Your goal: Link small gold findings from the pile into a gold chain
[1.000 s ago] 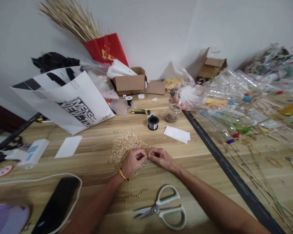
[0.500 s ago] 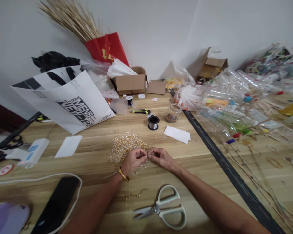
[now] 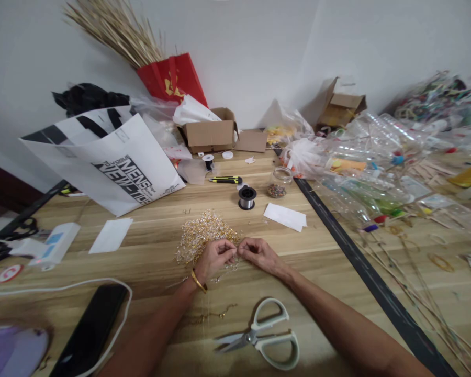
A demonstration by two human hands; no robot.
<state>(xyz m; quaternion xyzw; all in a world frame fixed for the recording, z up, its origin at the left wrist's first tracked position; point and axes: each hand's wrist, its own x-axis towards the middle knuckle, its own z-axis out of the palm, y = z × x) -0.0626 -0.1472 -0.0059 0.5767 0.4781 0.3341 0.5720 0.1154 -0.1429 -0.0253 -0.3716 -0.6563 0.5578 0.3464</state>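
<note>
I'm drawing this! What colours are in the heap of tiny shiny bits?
The heap of tiny shiny bits mixes gold and silvery white, best seen in the head view.

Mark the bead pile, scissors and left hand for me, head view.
Bead pile (image 3: pixel 202 231): head view, on the middle of the heap.
Scissors (image 3: pixel 251 337): head view, on the pivot area between blades and handles.
Left hand (image 3: pixel 212 258): head view, on the back of the hand.

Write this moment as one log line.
left hand: pinched; right hand: pinched; anything held: unclear; shiny pile: behind left hand; scissors: untouched
</note>
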